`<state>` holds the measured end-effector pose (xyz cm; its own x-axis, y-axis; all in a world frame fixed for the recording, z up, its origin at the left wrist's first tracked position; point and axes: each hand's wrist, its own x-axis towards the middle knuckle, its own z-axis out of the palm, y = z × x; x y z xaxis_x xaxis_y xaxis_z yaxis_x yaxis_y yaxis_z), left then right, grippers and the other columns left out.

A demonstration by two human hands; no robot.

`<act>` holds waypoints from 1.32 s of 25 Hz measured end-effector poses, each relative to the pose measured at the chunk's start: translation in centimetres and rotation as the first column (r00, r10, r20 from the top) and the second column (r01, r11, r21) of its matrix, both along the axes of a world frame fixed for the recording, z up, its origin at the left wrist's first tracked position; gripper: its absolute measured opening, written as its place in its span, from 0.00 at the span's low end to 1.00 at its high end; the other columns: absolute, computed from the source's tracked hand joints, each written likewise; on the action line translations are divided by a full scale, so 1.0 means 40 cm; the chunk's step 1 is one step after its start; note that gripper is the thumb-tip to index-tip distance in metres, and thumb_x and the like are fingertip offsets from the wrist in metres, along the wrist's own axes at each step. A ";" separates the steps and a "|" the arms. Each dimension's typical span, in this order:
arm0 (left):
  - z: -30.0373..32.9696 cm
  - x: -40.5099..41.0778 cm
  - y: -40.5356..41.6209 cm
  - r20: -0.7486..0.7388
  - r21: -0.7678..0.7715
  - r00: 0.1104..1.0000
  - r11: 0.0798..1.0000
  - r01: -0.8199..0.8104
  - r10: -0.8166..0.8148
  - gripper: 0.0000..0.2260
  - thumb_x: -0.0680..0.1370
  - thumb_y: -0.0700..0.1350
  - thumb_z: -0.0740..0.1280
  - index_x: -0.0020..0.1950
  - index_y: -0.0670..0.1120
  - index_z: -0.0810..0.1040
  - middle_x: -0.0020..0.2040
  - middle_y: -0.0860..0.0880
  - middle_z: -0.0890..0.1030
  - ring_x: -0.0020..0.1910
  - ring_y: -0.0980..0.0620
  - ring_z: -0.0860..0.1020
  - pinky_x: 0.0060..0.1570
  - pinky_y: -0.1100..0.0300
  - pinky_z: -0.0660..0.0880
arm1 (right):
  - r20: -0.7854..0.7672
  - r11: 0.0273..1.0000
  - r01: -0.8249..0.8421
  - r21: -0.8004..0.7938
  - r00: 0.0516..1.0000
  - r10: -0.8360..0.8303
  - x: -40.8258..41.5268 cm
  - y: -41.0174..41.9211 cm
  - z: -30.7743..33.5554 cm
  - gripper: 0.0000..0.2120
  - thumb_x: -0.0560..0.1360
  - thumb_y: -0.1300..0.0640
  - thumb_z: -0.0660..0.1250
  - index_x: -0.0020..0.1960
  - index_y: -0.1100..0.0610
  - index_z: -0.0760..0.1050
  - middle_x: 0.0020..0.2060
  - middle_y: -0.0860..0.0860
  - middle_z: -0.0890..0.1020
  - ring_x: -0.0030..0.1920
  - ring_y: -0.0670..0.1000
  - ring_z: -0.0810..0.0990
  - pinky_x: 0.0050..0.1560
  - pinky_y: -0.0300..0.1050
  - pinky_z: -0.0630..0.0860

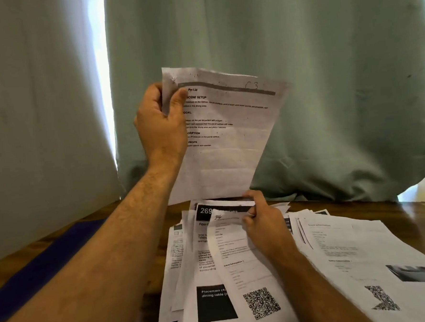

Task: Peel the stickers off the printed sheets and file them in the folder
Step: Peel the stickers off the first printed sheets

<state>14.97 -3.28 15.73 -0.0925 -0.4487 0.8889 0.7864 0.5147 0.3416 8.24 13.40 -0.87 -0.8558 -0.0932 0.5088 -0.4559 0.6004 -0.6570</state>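
Note:
My left hand point(163, 119) holds up a wrinkled printed sheet point(220, 140) headed "Pot Lid", pinching its top left corner between thumb and fingers. Below it, my right hand point(262, 222) grips the top edge of another printed sheet point(240, 258) that carries a QR code and lies on a pile of papers. A dark blue folder point(38, 266) lies flat on the table at the left, under my left forearm. No sticker can be made out on either sheet.
Several printed sheets point(356, 254) are spread over the wooden table point(408, 213), reaching to the right and bottom edges of view. Pale green curtains point(326, 79) hang right behind the table, with bright window light in the gaps.

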 end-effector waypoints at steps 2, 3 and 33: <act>0.025 0.036 -0.009 -0.023 0.011 1.000 1.000 -0.005 0.005 0.08 0.81 0.50 0.67 0.51 0.46 0.76 0.44 0.56 0.80 0.43 0.60 0.82 0.40 0.66 0.80 | -0.145 0.999 -0.004 -0.044 0.989 -0.003 0.020 0.009 0.015 0.12 0.79 0.59 0.66 0.60 0.47 0.75 0.46 0.44 0.80 0.44 0.41 0.78 0.49 0.38 0.78; 0.031 0.052 -0.013 -0.016 0.012 1.000 1.000 0.006 -0.006 0.08 0.81 0.51 0.67 0.51 0.46 0.75 0.44 0.55 0.81 0.43 0.60 0.82 0.40 0.65 0.81 | -0.236 0.996 -0.014 -0.089 0.972 -0.008 0.029 0.014 0.021 0.09 0.79 0.59 0.68 0.57 0.50 0.78 0.47 0.44 0.81 0.45 0.42 0.78 0.53 0.40 0.78; -0.362 -0.208 0.156 0.488 0.714 0.238 0.541 0.444 -0.840 0.09 0.81 0.41 0.64 0.55 0.41 0.82 0.49 0.36 0.84 0.43 0.38 0.83 0.44 0.44 0.83 | -0.265 0.938 0.212 0.273 0.954 -0.138 -0.060 0.122 0.158 0.07 0.79 0.51 0.67 0.50 0.51 0.83 0.45 0.51 0.85 0.45 0.53 0.81 0.51 0.51 0.79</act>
